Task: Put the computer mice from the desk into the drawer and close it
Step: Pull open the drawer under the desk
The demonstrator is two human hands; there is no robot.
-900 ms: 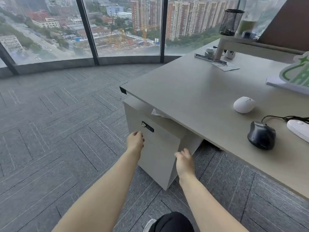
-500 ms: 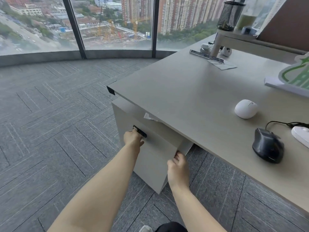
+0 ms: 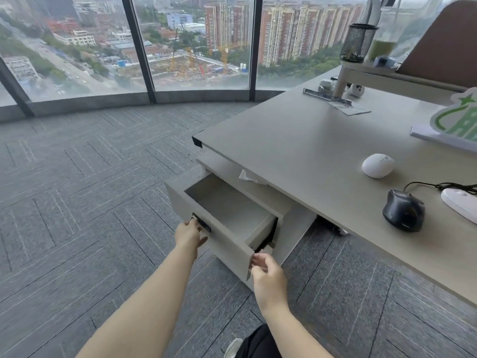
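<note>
The top drawer (image 3: pixel 232 244) of the grey cabinet under the desk stands pulled out, and its inside looks bare. My left hand (image 3: pixel 189 235) grips the black handle (image 3: pixel 201 223) on the drawer front. My right hand (image 3: pixel 268 275) is at the front's right edge, fingers curled near it. On the desk (image 3: pixel 284 151) lie a round white mouse (image 3: pixel 378 165), a black wired mouse (image 3: pixel 404 213) and a flat white mouse (image 3: pixel 460 204) at the right frame edge.
A crumpled paper (image 3: pixel 249 176) sticks out on the cabinet top under the desk. At the desk's back stand a riser shelf (image 3: pixel 387 76) with a black mesh cup (image 3: pixel 358 42), a metal ruler (image 3: pixel 326 96) and a green-and-white sign (image 3: pixel 456 122). Grey carpet and windows lie to the left.
The drawer has slid out from shut to open, pulled by my left hand on the handle. My right hand followed the drawer front's right edge towards me.
</note>
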